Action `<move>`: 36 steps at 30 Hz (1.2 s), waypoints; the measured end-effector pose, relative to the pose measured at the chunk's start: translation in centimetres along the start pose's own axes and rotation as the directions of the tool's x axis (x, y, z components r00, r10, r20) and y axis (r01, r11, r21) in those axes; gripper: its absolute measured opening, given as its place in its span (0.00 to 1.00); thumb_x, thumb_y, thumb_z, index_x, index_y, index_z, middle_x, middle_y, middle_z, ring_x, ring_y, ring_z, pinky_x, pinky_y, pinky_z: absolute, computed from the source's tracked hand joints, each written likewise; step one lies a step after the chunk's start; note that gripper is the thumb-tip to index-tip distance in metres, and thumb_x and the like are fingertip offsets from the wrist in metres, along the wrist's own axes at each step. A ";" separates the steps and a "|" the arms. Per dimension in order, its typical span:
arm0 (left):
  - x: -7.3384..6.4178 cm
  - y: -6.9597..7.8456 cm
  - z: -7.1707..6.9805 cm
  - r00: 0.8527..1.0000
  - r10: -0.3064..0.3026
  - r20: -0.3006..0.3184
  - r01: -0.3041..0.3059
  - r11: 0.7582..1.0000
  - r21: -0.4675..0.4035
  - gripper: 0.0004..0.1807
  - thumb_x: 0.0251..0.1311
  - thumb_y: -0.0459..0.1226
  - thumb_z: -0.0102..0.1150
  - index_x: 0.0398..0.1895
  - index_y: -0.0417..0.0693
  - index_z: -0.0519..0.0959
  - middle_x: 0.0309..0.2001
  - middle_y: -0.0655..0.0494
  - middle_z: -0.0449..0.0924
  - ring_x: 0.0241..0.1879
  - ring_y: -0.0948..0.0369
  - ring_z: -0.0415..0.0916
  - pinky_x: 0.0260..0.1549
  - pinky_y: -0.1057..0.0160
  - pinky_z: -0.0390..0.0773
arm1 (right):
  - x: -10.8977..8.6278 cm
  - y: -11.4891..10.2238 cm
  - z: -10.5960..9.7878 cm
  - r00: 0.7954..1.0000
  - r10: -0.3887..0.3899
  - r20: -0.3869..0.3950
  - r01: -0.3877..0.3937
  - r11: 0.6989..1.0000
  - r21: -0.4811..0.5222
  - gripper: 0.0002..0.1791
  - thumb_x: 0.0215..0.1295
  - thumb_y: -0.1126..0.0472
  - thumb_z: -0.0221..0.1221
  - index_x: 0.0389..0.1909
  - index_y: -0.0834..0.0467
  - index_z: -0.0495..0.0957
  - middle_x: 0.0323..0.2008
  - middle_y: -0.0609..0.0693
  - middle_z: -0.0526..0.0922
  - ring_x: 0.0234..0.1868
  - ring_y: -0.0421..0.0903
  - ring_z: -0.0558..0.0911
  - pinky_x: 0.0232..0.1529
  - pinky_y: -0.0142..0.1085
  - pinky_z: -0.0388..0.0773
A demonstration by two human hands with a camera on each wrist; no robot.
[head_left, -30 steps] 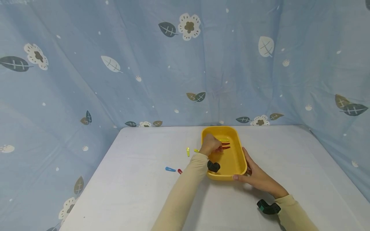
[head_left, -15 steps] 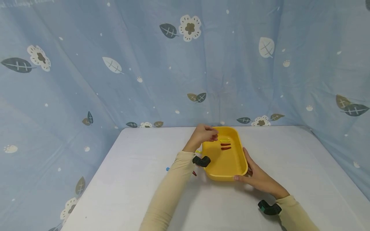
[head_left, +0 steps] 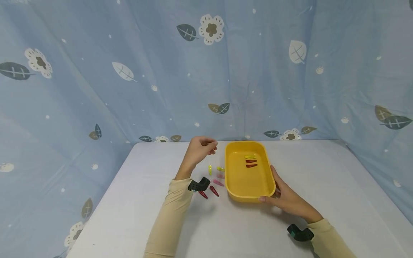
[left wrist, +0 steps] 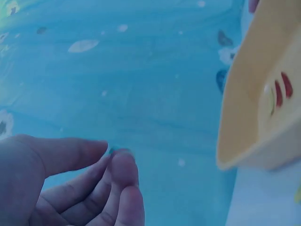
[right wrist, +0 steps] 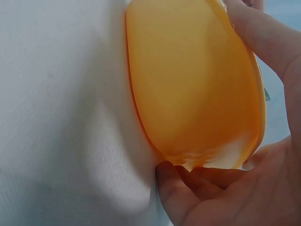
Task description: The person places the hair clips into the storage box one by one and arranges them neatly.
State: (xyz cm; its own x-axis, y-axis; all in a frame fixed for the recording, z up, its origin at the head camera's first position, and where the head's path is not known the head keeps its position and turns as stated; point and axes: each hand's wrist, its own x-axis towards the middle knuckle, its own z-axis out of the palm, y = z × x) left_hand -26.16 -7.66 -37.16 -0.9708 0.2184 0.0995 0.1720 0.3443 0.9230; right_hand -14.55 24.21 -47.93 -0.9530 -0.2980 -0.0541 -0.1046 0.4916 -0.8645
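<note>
Head view: yellow tray [head_left: 249, 182] sits on white tabletop [head_left: 309, 172], far end close to the far edge, roughly mid-width. Right hand [head_left: 287, 196] grips it at its near right corner, thumb at the near edge, other fingers along the right wall.

Left hand [head_left: 199, 151] is up near the tabletop's far edge, left of the tray's far left corner, not touching it. Left wrist view: thumb and fingertips pinching a small teal-green thing [left wrist: 112, 150], mostly hidden, can't ID it.

In the tray, far half, right of center, one row each: tray yellow clip [head_left: 250, 157] farthest, then first red clip [head_left: 251, 161], second red clip [head_left: 251, 166] nearest.

On the tabletop off the tray's left edge, far to near: outer yellow clip [head_left: 210, 170], inner yellow clip [head_left: 221, 168] right by the tray wall, first pink clip [head_left: 221, 176], second pink clip [head_left: 218, 182], right loose red clip [head_left: 214, 191], left loose red clip [head_left: 203, 195] partly behind the left wrist camera [head_left: 199, 184].

Blue patterned curtain [head_left: 161, 71] behind the far edge.
</note>
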 end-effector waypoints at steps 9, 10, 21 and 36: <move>-1.0 -2.7 -2.3 0.995 -0.011 -0.098 0.009 1.000 -0.018 0.13 0.71 0.39 0.63 0.49 0.40 0.86 0.38 0.44 0.88 0.32 0.60 0.82 0.38 0.62 0.84 | 0.2 -0.1 0.4 0.999 -0.047 -0.021 0.047 0.999 0.001 0.71 0.63 0.49 0.72 0.82 0.52 0.21 0.84 0.63 0.33 0.81 0.67 0.54 0.70 0.60 0.67; -1.0 -3.1 -2.4 0.995 -0.014 -0.103 0.012 1.000 -0.022 0.13 0.71 0.39 0.63 0.49 0.40 0.86 0.38 0.45 0.88 0.31 0.60 0.82 0.38 0.61 0.84 | 0.2 -0.1 0.4 0.999 -0.046 -0.024 0.046 0.999 -0.010 0.71 0.63 0.48 0.72 0.82 0.51 0.21 0.84 0.63 0.33 0.81 0.67 0.55 0.70 0.60 0.68; -0.3 -6.9 -1.6 0.989 -0.074 -0.128 0.068 0.996 -0.054 0.12 0.69 0.39 0.65 0.47 0.39 0.87 0.38 0.42 0.88 0.32 0.53 0.81 0.32 0.66 0.80 | 0.0 -0.4 0.7 0.999 -0.015 -0.046 0.014 0.999 -0.029 0.71 0.62 0.45 0.72 0.83 0.51 0.22 0.85 0.61 0.35 0.80 0.65 0.60 0.70 0.58 0.70; 0.7 -9.4 -0.7 0.982 -0.113 -0.149 0.125 0.989 0.076 0.13 0.68 0.40 0.65 0.48 0.40 0.88 0.40 0.46 0.87 0.32 0.60 0.80 0.31 0.67 0.76 | 0.1 -0.4 0.8 0.999 0.005 -0.043 -0.006 1.000 -0.016 0.71 0.62 0.45 0.72 0.83 0.49 0.22 0.84 0.62 0.36 0.78 0.65 0.63 0.68 0.58 0.72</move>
State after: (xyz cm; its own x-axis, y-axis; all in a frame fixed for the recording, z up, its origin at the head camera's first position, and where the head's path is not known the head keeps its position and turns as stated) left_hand -28.59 -11.38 -45.53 -0.9980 0.0397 0.0489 0.0614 0.4376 0.8971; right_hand -14.36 23.29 -47.97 -0.9650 -0.2597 -0.0367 -0.1039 0.5067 -0.8558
